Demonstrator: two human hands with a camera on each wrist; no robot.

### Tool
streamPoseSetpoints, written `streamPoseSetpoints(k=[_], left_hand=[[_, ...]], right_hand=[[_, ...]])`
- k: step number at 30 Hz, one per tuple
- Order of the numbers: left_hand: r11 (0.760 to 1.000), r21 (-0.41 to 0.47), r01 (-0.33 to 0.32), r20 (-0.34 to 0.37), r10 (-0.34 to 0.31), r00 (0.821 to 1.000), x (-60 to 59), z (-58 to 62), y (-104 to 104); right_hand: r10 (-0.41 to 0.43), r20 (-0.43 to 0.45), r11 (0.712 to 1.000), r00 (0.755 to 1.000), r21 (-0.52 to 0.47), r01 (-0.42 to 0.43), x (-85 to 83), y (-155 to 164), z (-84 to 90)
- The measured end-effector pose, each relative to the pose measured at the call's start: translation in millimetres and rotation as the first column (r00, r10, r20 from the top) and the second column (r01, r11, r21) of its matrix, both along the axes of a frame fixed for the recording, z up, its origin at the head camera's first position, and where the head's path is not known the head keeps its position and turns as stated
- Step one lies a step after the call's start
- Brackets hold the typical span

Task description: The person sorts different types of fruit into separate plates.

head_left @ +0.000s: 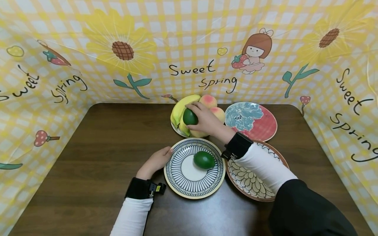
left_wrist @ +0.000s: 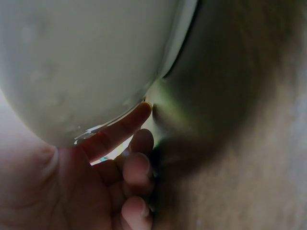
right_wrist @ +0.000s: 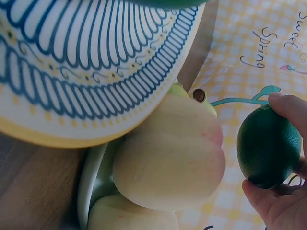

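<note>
My right hand (head_left: 195,114) reaches over a white plate (head_left: 177,130) of fruit at the back of the table and grips a dark green avocado (head_left: 190,117). In the right wrist view the avocado (right_wrist: 266,146) sits between the thumb and fingers of that hand (right_wrist: 288,158), beside a pale peach (right_wrist: 172,158). A second avocado (head_left: 204,160) lies on the blue-striped plate (head_left: 180,177) near me. My left hand (head_left: 163,154) holds that plate's left rim, thumb on top. The left wrist view shows a fingertip (left_wrist: 139,115) against the plate's white underside (left_wrist: 86,62).
Bananas (head_left: 181,106) and peaches (head_left: 208,101) fill the fruit plate. A red and blue plate (head_left: 260,126) stands at the back right. A brown leaf-patterned plate (head_left: 251,183) lies under my right forearm. Yellow checked cloth walls (head_left: 59,65) enclose the brown table (head_left: 97,157).
</note>
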State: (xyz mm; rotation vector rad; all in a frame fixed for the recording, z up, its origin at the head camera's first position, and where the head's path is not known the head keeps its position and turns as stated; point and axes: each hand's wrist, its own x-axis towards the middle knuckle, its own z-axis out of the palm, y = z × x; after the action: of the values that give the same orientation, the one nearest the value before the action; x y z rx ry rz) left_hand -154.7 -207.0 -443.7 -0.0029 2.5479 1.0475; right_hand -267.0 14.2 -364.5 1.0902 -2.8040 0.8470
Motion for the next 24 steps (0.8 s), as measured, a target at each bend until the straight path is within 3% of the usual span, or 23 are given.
streamPoseSetpoints(k=[12, 24], left_hand=[[1.0, -0.001, -0.003, -0.004, 0.003, 1.0, 0.2, 1.8, 1.0], [1.0, -0.005, -0.016, 0.01, 0.016, 1.0, 0.2, -0.2, 0.1]], right_hand=[[0.098, -0.04, 0.995, 0.994, -0.006, -0.098, 30.0, 7.0, 4.6], [0.154, -0.045, 0.987, 0.987, 0.044, -0.152, 48.6, 10.6, 7.3]])
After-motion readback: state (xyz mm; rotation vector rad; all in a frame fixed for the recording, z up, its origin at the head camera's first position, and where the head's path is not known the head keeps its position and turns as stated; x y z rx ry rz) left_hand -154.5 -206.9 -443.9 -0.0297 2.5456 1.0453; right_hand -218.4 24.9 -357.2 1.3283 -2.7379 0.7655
